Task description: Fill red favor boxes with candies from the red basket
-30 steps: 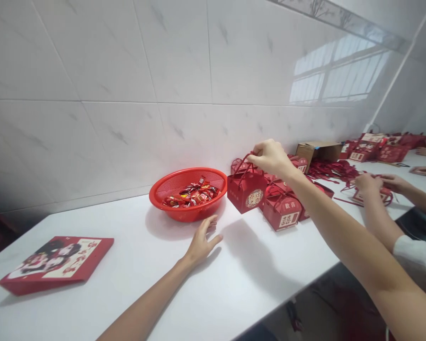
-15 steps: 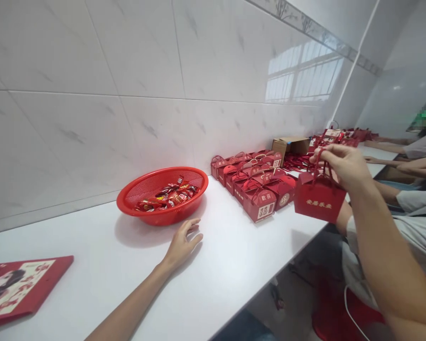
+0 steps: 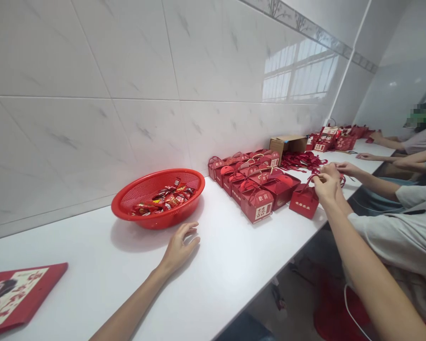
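Observation:
My left hand [image 3: 180,248] rests on the white table with its fingers apart and nothing in them. Just beyond it stands a red plastic basket [image 3: 124,216] holding several wrapped candies [image 3: 170,199]. On the right, my right hand [image 3: 325,189] pinches the cord handle of a small red gift box [image 3: 304,202] with gold lettering. This box is upright at the near end of a group of similar red gift boxes [image 3: 257,204]; whether its base touches the table is hard to tell.
A flat red printed package [image 3: 24,293] lies at the left. Behind the boxes are an open cardboard box [image 3: 287,146] and a heap of red cords [image 3: 301,161]. Co-workers sit along the right edge, one person's hand [image 3: 348,169] close to my right hand. More red bags [image 3: 328,137] stand farther back.
My right hand has carried the red gift box away from me and lower, beside the grouped boxes. My left hand stays at the same place. A co-worker's hands now show beyond my right hand.

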`<state>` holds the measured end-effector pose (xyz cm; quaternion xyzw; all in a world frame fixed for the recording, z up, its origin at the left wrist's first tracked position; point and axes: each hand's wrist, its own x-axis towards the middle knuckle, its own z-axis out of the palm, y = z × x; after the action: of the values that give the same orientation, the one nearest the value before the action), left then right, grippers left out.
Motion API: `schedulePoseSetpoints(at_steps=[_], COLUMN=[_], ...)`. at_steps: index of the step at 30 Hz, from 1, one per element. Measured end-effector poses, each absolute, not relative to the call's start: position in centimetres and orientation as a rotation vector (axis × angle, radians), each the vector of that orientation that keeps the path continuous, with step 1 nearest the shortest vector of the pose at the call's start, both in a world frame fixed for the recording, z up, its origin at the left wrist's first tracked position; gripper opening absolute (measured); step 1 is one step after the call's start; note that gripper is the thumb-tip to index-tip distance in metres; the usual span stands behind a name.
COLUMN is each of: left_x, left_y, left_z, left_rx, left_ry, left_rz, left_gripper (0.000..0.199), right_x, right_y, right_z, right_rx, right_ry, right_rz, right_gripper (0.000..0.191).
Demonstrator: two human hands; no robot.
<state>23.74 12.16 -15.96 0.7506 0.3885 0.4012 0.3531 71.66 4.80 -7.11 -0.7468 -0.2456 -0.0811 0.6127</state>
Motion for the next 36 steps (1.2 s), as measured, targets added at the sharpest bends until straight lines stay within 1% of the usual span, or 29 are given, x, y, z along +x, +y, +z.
schedulePoseSetpoints(at_steps=[6, 12, 15, 17, 18, 20, 22, 23, 26, 29, 32, 36], left_x=[23.6, 23.5, 23.5, 23.5, 23.6, 23.6, 23.6, 23.6, 23.5, 23.5, 23.6, 23.7], left_y=[12.1, 12.2, 12.1, 12.0, 12.0, 12.0, 11.9, 11.9, 11.8, 11.7, 11.7, 11.8], left_z=[-16.1, -16.3, -16.2, -16.1, -16.0, -15.9, -15.9, -15.9, -15.9, -16.0, -16.1, -16.4], left_rx=[1.988, 2.003, 1.995, 1.995, 1.993, 1.989, 1.989, 1.989, 1.996, 1.999, 2.000, 1.996], left_ry=[0.998, 1.010, 1.026, 1.012, 1.005, 1.000, 1.008, 1.011, 1.007, 0.996, 0.989, 0.987], left_rz=[1.039, 1.016, 0.990, 1.003, 1.013, 1.012, 0.995, 0.990, 0.993, 1.006, 1.006, 0.998], left_gripper=[0.033, 0.034, 0.034, 0.033, 0.032, 0.031, 0.031, 0.031, 0.032, 0.029, 0.029, 0.031], right_x=[70.5, 69.6, 67.9, 65.5, 63.9, 60.2, 56.5, 55.0, 52.5, 52.8, 53.6, 53.6], right_y=[6.6, 6.6, 5.4, 4.3, 3.7, 2.9, 2.6, 2.8, 4.3, 6.1, 7.1, 8.2], right_z=[-7.6, -6.8, -5.8, -5.6, -5.7, -6.6, -8.3, -9.3, -12.5, -14.5, -15.2, -15.1], right_rx=[-1.796, -1.944, -2.026, -1.935, -1.811, -1.533, -1.354, -1.316, -1.319, -1.415, -1.471, -1.463], right_ry=[-0.567, -0.635, -0.762, -0.973, -1.101, -1.345, -1.576, -1.661, -1.798, -1.739, -1.713, -1.763], right_rz=[-0.319, -0.299, -0.366, -0.380, -0.287, 0.102, 0.502, 0.600, 0.555, 0.452, 0.359, 0.354], right_gripper=[0.018, 0.029, 0.043, 0.043, 0.040, 0.035, 0.038, 0.039, 0.046, 0.048, 0.052, 0.054])
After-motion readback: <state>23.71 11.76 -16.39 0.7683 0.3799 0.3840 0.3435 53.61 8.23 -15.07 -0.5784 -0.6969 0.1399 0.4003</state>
